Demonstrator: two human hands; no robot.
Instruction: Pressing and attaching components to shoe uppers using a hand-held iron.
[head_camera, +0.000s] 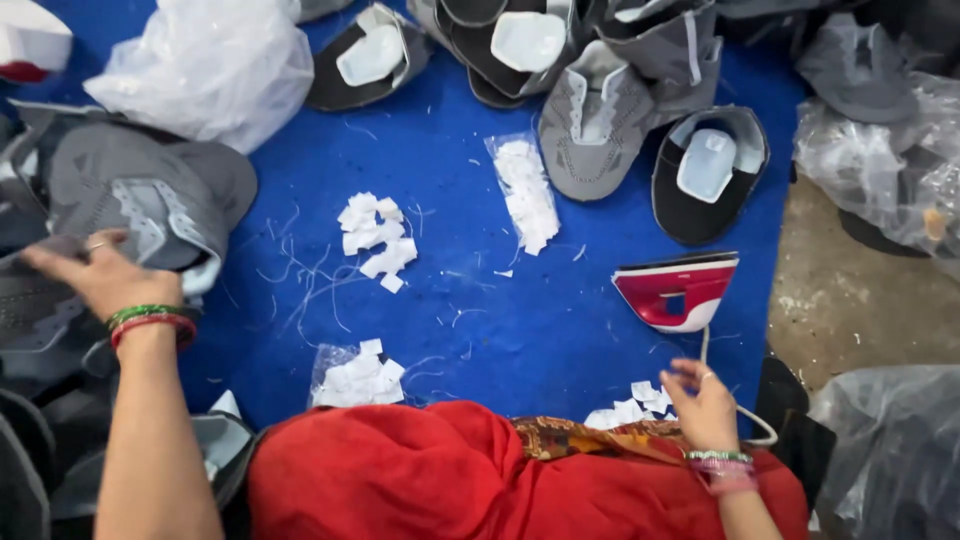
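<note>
My left hand (95, 272) rests on a stack of grey shoe uppers (130, 205) at the left, fingers curled over the top one's edge. My right hand (700, 400) hovers near the front edge of the blue cloth (560, 300), fingertips pinching at small white fabric patches (635, 405). A red and white iron (678, 290) stands just beyond that hand, its cord running down past my wrist. More white patches lie in a loose pile (375, 240) in the middle and in a clear bag (525, 190).
Grey shoe uppers with white inserts (600, 120) crowd the far edge. Clear plastic bags sit at far left (205, 65) and right (880, 160). Another small bag of patches (355, 378) lies near my red clothing (400, 480). Loose threads litter the cloth.
</note>
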